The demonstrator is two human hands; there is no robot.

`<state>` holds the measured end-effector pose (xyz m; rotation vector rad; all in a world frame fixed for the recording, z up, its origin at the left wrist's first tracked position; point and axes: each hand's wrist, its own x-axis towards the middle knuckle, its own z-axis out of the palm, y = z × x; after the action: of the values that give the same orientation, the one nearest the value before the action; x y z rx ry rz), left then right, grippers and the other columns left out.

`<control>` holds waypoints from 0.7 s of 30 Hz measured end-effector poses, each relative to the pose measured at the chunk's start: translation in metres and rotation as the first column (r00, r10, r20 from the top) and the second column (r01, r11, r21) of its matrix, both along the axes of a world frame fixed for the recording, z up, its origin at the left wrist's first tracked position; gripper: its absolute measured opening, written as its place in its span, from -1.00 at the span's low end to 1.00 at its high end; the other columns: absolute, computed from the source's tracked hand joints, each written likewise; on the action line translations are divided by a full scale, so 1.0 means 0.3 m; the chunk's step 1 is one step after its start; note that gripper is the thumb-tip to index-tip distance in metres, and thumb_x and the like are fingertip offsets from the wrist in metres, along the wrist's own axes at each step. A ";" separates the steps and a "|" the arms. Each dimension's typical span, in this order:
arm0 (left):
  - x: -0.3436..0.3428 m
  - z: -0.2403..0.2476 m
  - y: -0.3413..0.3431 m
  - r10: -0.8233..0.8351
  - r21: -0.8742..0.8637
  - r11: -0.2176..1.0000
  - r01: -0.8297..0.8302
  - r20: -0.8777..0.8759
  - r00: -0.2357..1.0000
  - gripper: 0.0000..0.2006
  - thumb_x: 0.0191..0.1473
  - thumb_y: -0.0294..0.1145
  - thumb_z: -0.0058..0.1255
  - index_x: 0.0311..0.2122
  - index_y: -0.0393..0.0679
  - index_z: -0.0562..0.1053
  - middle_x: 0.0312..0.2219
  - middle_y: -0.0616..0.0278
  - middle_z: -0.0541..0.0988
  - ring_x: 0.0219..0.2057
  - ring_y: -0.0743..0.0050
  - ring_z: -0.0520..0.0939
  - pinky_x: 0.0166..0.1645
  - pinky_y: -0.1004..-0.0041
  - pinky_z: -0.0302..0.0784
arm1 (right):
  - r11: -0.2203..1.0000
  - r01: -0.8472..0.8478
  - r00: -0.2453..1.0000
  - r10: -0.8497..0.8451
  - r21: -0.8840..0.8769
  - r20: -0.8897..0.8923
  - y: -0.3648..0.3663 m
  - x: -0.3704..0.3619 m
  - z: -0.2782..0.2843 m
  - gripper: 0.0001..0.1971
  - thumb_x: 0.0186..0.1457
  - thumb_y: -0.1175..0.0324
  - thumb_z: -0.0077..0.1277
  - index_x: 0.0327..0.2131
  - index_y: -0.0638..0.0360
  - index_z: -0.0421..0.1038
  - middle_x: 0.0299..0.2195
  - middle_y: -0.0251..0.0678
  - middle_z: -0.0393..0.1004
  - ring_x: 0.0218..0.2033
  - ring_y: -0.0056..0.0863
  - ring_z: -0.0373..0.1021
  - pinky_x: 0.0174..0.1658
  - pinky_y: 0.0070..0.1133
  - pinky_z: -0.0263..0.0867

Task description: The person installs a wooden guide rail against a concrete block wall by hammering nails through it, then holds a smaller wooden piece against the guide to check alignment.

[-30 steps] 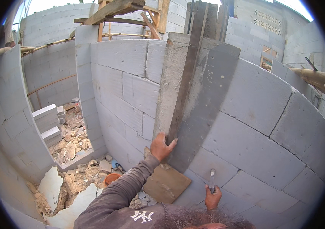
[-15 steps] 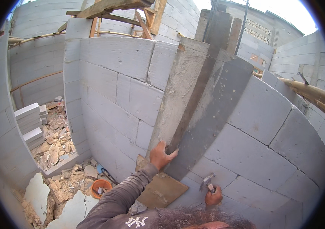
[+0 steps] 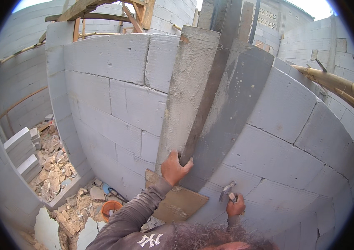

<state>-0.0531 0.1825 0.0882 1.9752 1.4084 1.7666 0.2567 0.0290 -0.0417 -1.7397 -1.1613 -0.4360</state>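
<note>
My left hand [image 3: 176, 168] is closed round the lower end of a long, dark, narrow board [image 3: 205, 102]. That board runs up along the corner of a rough plastered column [image 3: 188, 83], beside a smooth dark grey wet-looking band [image 3: 237, 98]. Lower and to the right, my right hand [image 3: 236, 205] grips a hammer [image 3: 228, 191] by its handle, with the metal head raised in front of the block wall and apart from the board. Below my left hand a mortar-smeared flat panel [image 3: 181, 204] leans near the column's foot, partly covered by my sleeve.
Pale block walls [image 3: 285, 112] stand on both sides of the column. Broken rubble [image 3: 70, 216] and an orange bucket [image 3: 109, 208] lie at the lower left, near a doorway with stacked blocks [image 3: 21, 146]. Bamboo poles [image 3: 331, 83] jut in at right; timber beams [image 3: 81, 10] cross at upper left.
The view has shifted, so the column now sits a little farther left in it. My left hand keeps its hold on the board, and the hammer in my right hand has tilted slightly.
</note>
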 end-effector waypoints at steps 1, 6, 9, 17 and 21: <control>0.009 0.000 0.018 -0.009 0.014 1.000 0.009 -0.004 1.000 -0.47 -0.04 0.04 0.33 -0.25 -0.26 0.41 -0.47 -0.09 0.58 -0.47 -0.22 0.64 -0.40 0.01 0.54 | 1.000 -0.005 1.000 0.005 -0.001 -0.016 0.017 0.014 0.011 -0.87 0.05 0.33 0.23 -0.35 0.10 0.52 -0.41 -0.12 0.59 -0.35 0.01 0.53 -0.28 -0.21 0.41; -0.061 0.075 0.041 0.018 0.033 0.999 -0.014 -0.126 0.992 -0.34 -0.03 0.22 0.29 -0.24 -0.31 0.45 -0.38 -0.19 0.60 -0.40 -0.29 0.66 -0.37 -0.03 0.55 | 0.999 -0.040 0.999 0.040 -0.011 -0.021 0.044 -0.017 0.064 -0.85 0.10 0.32 0.23 -0.29 0.13 0.53 -0.38 -0.15 0.60 -0.34 -0.06 0.53 -0.24 -0.28 0.41; -0.064 0.063 0.068 -0.004 -0.049 0.999 -0.010 -0.276 0.961 -0.28 -0.04 0.35 0.23 -0.30 -0.32 0.52 -0.46 -0.14 0.61 -0.44 -0.17 0.68 -0.38 0.07 0.59 | 0.996 -0.050 0.994 0.041 -0.077 -0.105 0.030 0.006 -0.009 -0.84 0.11 0.33 0.26 -0.26 0.13 0.54 -0.37 -0.19 0.61 -0.34 -0.18 0.55 -0.25 -0.34 0.43; -0.058 0.123 0.031 0.087 -0.040 0.992 -0.116 -0.434 0.897 -0.31 -0.03 0.37 0.20 -0.48 -0.26 0.54 -0.59 0.02 0.59 -0.56 0.00 0.65 -0.48 0.16 0.54 | 0.983 -0.184 0.956 0.176 -0.015 -0.236 -0.035 -0.011 0.010 -0.82 0.09 0.44 0.30 -0.25 0.21 0.53 -0.42 -0.25 0.55 -0.40 -0.45 0.46 -0.26 -0.48 0.41; -0.048 0.095 0.058 0.140 0.043 0.990 -0.134 -0.419 0.897 -0.41 0.02 0.26 0.21 -0.45 -0.22 0.55 -0.59 0.00 0.60 -0.54 -0.07 0.66 -0.45 0.13 0.56 | 0.963 -0.269 0.912 0.255 0.001 -0.321 -0.062 -0.012 0.016 -0.84 0.10 0.46 0.29 -0.27 0.22 0.52 -0.44 -0.30 0.53 -0.41 -0.52 0.42 -0.26 -0.52 0.39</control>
<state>-0.0675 0.1998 0.1166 2.4268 1.6985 1.4507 0.2532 0.0103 -0.0369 -1.5886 -1.1509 0.0361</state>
